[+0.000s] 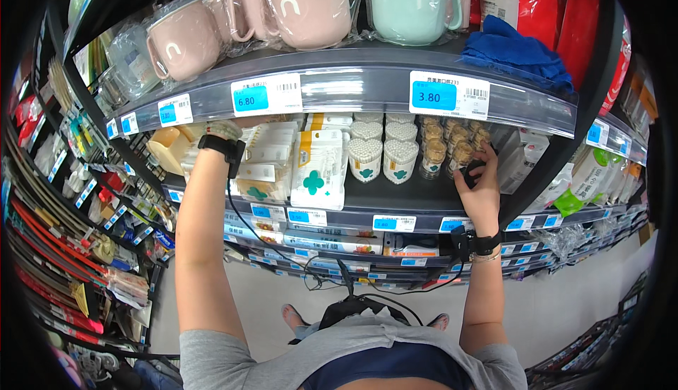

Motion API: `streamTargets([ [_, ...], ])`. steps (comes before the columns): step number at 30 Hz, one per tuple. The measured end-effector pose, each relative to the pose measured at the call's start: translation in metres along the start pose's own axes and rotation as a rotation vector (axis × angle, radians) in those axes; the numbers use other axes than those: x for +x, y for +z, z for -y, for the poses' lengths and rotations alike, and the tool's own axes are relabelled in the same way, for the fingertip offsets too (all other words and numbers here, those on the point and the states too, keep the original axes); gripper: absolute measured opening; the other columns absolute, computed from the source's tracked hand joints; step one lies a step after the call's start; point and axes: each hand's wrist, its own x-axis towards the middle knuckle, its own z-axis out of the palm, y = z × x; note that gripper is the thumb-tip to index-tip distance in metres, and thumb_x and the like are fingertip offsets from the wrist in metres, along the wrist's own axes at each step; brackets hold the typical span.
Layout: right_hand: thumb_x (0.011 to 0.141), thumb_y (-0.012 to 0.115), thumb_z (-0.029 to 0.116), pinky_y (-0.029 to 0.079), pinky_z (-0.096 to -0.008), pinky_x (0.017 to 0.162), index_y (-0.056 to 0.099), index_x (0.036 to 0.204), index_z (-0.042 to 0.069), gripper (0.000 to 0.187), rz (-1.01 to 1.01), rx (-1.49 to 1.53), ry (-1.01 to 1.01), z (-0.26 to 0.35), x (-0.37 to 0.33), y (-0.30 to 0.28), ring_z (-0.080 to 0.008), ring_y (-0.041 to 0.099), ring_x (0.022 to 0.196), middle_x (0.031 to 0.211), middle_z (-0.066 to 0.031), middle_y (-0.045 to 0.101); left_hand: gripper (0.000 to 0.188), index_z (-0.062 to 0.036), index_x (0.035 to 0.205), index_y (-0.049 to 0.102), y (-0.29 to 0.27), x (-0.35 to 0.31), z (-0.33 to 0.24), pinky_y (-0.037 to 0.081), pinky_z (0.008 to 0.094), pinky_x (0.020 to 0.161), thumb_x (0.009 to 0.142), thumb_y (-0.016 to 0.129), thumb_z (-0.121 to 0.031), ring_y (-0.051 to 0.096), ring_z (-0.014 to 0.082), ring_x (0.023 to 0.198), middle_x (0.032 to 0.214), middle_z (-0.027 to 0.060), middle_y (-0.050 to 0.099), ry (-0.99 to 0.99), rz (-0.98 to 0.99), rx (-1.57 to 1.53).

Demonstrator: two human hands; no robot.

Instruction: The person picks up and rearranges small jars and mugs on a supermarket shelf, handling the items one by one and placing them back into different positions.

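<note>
My left hand (223,130) reaches into the shelf at the row of hanging white packets (271,143). Its fingers are hidden under the upper shelf's edge. On the right, my right hand (482,191) is at the last row of small clear jars with tan contents (433,155), thumb and fingers curled round something dark that I cannot make out. Between my hands stand white tubs of cotton swabs (365,158) with green marks. Beside them hangs a white and yellow packet (318,174) with a green clover shape.
Above, a shelf edge (346,83) with price tags runs across, bearing wrapped pink mugs (311,5), a mint mug (409,1) and a blue cloth (515,47). Boxed rolls (328,241) lie below. Black cables (282,252) hang between my arms. Stocked racks (63,270) stand left.
</note>
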Motion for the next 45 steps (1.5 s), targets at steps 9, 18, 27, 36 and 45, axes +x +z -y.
streamTargets([
  [9, 0.082, 0.077, 0.014, 0.054, -0.0336, 0.072, 0.041, 0.148, 0.011, 0.075, 0.008, 0.028, 0.009, 0.006, 0.0, -0.001, -0.0212, 0.058, 0.088, 0.123, -0.0091, 0.061, 0.05, -0.0083, 0.124, 0.067, -0.003, 0.008, -0.038, 0.05, 0.0417, 0.097, 0.087, 0.073, -0.041, 0.066, 0.0345, 0.108, 0.121, 0.0164, 0.07, 0.066, -0.001, -0.068],
  [18, 0.083, 0.075, 0.011, 0.053, -0.0354, 0.081, 0.044, 0.144, 0.008, 0.069, -0.067, 0.008, -0.035, 0.004, -0.003, 0.001, -0.0222, 0.058, 0.092, 0.123, -0.0101, 0.062, 0.064, -0.0068, 0.13, 0.062, -0.073, -0.033, -0.128, 0.05, 0.043, 0.097, 0.08, 0.079, -0.043, 0.063, 0.0365, 0.115, 0.126, 0.0229, 0.065, -0.305, 0.044, -0.417],
  [27, 0.085, 0.071, 0.007, 0.052, -0.0362, 0.086, 0.051, 0.134, 0.004, 0.053, -0.123, 0.071, -0.078, 0.014, -0.002, -0.011, -0.0252, 0.059, 0.095, 0.12, -0.0118, 0.062, 0.068, -0.0115, 0.132, 0.058, -0.073, -0.085, -0.242, 0.05, 0.042, 0.101, 0.069, 0.084, -0.012, 0.055, 0.0335, 0.119, 0.13, 0.0166, 0.041, -0.035, -0.29, -0.66],
  [36, 0.087, 0.072, 0.012, 0.049, -0.0391, 0.089, 0.066, 0.109, 0.003, 0.025, 0.156, 0.168, -0.419, 0.099, -0.03, -0.025, -0.0327, 0.061, 0.1, 0.103, -0.0137, 0.066, 0.084, -0.0097, 0.14, 0.051, -0.053, -0.091, -0.283, 0.043, 0.0442, 0.106, 0.065, 0.087, -0.013, 0.05, 0.0333, 0.123, 0.136, 0.0159, 0.045, -0.082, -0.303, -0.777],
  [45, 0.089, 0.078, 0.011, 0.051, -0.0296, 0.085, 0.047, 0.127, 0.003, 0.05, 0.587, 0.76, -0.007, 0.121, -0.049, -0.003, -0.0115, 0.063, 0.091, 0.1, -0.0068, 0.068, 0.095, -0.0082, 0.147, 0.04, -0.044, -0.087, -0.301, 0.034, 0.0471, 0.109, 0.064, 0.085, -0.011, 0.044, 0.0382, 0.128, 0.149, 0.0154, 0.045, 0.085, -0.376, -0.751],
])
